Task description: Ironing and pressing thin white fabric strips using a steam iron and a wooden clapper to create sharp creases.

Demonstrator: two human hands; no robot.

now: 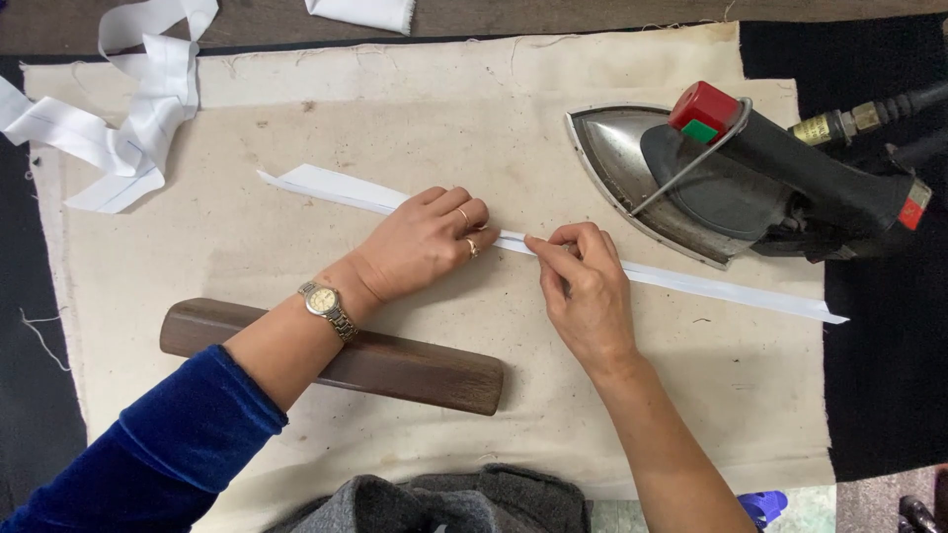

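White fabric strip (691, 283) is laid diagonally across the cream pressing cloth (296, 227) on the desk, running from upper left down toward the lower right, so most of its length sits flat on the padded bit. Left hand (425, 242) is pressed down on top of it, fingers curled over the strip, looks like it's just pinning it so it can't slide. Right hand (588, 286) has a closed pinch grip, thumb and forefinger right on the strip's edge just beside the left hand, like it's holding a fold in place.

Iron (711, 183) is parked tipped on its side near the strip on the far side, soleplate not flat on the cloth, probably so it doesn't scorch anything. Wooden block (336, 355) lies under the left forearm, close at hand. Loose white strips (128, 128) are piled at the far left corner, out of the way.
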